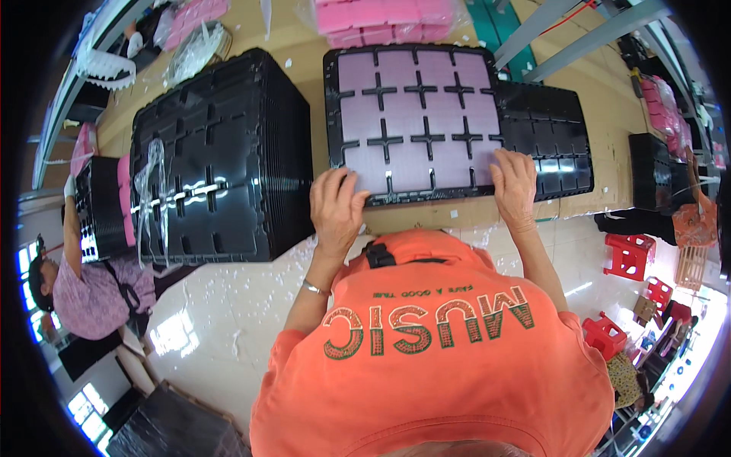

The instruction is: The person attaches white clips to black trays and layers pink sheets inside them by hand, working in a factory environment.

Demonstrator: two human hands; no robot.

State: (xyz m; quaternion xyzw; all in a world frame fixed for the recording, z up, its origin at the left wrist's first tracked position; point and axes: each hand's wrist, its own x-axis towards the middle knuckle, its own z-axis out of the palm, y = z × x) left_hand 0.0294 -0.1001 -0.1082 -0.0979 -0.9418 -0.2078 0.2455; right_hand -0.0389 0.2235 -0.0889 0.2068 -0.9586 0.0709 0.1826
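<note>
In front of me on the bench lies a black plastic tray [426, 138] with cross-shaped ribs. Pale lilac lining [407, 114] fills the areas between those ribs. My left hand [337, 207] is closed at the tray's near left corner, thumb toward the rim. At the near right corner, my right hand [515, 186] has its bent fingers on the rim. What lies under the hands is hidden. Left of the tray rises a tall stack of black trays [285, 152], with clear plastic film [152, 190] hanging over it. More black trays [548, 137] sit to the right.
Pink sheets in clear wrap [388, 19] lie behind the tray on the cardboard-covered bench [609, 114]. Grey metal posts [586, 46] slant across the back right. A co-worker [99, 293] stands at far left, another [689, 221] at far right. Red stools [630, 255] stand on the floor.
</note>
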